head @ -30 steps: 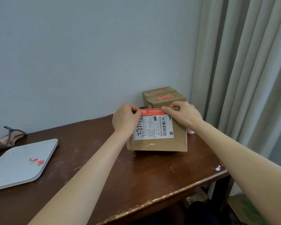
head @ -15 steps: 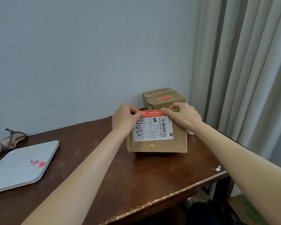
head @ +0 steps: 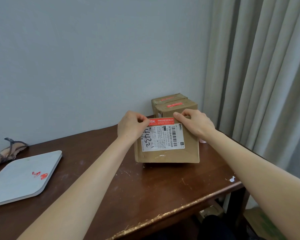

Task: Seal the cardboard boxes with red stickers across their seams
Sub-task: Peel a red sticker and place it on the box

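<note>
Open tabletop is left in front of the near cardboard box, between the two forearms and out to the front edge. To the left, passage is narrowed by a grey board. Behind the box, room is blocked by two stacked boxes against the wall; the right side is closed by the curtain.

Brown cardboard box tilted toward the camera, white shipping label with barcode and handwritten "4452" on the facing side. Red sticker with white print lies across the box's top edge, just above the label, pinched at both ends: left hand on its left end, right hand on its right. Directly behind the grip, 2 more boxes, each with a red sticker on top.
</note>
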Tool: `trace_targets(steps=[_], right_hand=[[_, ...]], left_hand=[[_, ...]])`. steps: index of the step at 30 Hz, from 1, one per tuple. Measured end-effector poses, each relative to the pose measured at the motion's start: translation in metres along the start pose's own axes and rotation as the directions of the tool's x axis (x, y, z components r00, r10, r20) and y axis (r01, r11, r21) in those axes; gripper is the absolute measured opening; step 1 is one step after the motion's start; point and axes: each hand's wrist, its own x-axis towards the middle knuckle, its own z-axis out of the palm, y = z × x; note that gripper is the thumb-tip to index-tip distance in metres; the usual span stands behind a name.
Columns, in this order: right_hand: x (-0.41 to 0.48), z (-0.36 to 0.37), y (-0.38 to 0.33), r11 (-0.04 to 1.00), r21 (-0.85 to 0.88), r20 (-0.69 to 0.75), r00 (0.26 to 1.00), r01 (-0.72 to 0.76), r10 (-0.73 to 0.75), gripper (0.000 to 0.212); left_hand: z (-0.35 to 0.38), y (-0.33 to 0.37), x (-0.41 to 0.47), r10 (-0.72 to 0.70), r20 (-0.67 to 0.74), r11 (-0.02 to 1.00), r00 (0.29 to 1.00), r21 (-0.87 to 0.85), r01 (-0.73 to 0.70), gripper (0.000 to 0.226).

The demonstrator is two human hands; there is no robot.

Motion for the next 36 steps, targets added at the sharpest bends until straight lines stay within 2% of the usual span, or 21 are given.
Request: trace_targets(steps=[21, 36], right_hand=[[-0.001, 0.001, 0.001, 0.999, 0.029, -0.008, 1.0, 0.023, -0.023, 0.04], [-0.004, 0.001, 0.0, 0.998, 0.056, -0.008, 0.999, 0.041, -0.041, 0.038]], left_hand=[[-0.009, 0.001, -0.002, -0.024, 0.09, 0.999, 0.996, -0.046, 0.028, 0.017], [-0.015, 0.001, -0.008, -0.028, 0.14, 0.988, 0.99, -0.144, 0.049, 0.017]])
